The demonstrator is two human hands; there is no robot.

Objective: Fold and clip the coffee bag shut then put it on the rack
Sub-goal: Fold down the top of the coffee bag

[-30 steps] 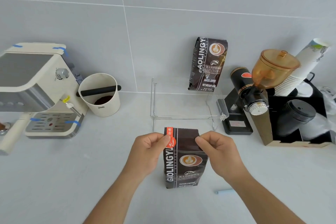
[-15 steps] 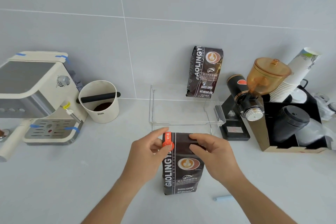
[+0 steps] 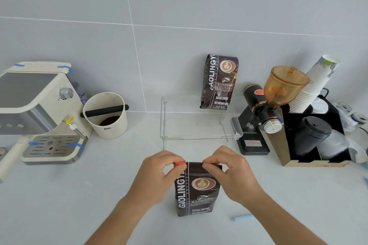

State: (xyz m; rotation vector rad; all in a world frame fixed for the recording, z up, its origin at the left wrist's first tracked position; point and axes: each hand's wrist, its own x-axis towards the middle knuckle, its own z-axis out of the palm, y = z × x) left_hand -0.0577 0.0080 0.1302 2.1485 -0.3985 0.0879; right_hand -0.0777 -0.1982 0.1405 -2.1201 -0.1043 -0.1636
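A dark brown coffee bag point(image 3: 197, 191) stands upright on the white counter in front of me. Its top is rolled down, with an orange label showing at the left corner. My left hand point(image 3: 159, 175) pinches that left corner of the fold. My right hand point(image 3: 231, 173) pinches the right corner. A clear acrylic rack point(image 3: 199, 125) stands just behind the bag, against the wall. A second, identical coffee bag point(image 3: 219, 81) stands on the rack's rear right. A pale blue clip point(image 3: 242, 218) lies on the counter to the right of the bag.
A cream espresso machine point(image 3: 39, 109) sits at the left, with a white knock box point(image 3: 105, 115) beside it. At the right are a black grinder with an amber hopper point(image 3: 266, 109) and a black organiser point(image 3: 314, 137) holding paper cups and black lids.
The top of the bag has been folded down further, so the bag stands shorter. Both hands have dropped lower with the fold. The camera has tilted, shifting the scene slightly.
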